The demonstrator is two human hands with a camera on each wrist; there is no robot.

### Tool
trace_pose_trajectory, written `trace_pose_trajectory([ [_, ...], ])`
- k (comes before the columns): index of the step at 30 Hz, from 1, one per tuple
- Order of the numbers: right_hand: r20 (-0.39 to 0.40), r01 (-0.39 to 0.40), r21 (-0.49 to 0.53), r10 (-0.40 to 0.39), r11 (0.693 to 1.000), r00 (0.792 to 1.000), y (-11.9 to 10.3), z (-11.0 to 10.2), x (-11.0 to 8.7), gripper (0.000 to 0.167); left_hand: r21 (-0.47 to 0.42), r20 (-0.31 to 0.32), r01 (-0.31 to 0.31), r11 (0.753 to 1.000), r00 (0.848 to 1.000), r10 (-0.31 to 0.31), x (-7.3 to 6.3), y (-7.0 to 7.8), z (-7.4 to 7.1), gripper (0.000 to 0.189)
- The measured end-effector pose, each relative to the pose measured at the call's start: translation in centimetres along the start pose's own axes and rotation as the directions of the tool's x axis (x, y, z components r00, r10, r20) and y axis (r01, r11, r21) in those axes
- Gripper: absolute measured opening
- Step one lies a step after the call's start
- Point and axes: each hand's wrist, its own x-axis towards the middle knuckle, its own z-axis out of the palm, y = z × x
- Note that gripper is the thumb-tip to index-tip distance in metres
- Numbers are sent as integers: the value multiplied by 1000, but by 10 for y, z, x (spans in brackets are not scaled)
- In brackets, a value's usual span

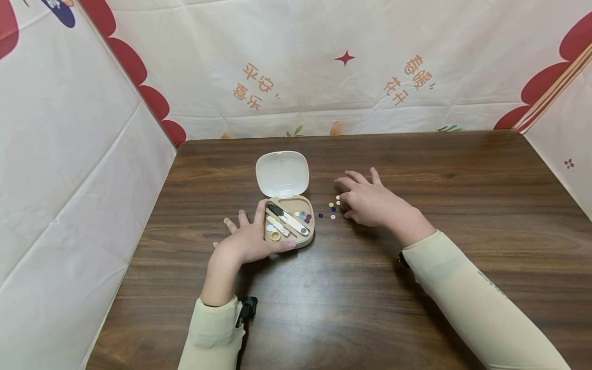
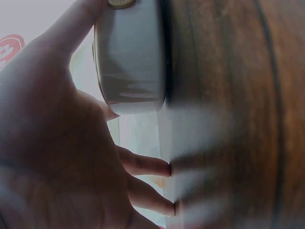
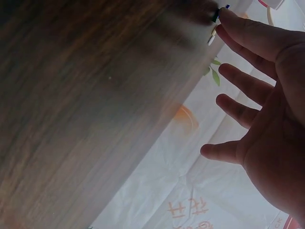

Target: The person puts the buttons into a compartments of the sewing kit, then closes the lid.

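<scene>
Loose buttons (image 1: 333,209) just left of right hand (image 1: 373,204), the nearer; fingers spread, contact unclear. Left hand (image 1: 247,241) grips case (image 1: 305,243), thumb and forefinger.

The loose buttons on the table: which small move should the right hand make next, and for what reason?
I would suggest that the right hand pinch just one of the loose buttons: it is right beside them, and the left hand holds the open box, where similar buttons lie.
</scene>
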Motion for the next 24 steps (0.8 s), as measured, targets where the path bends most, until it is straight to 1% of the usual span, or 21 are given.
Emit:
trace_pose_trajectory([
  [10,-19,14,-9,-14,1000,1000,3,5,1,20,7,-8,-4,1000,1000,4,0,1,0,124],
  [15,-10,4,5,-4,1000,1000,2,6,2,19,2,-10,-6,1000,1000,6,-1,1,0,123],
  [24,-3,-2,28,2,1000,1000,0,5,2,23,1,-9,-7,1000,1000,7,-1,1,1,124],
])
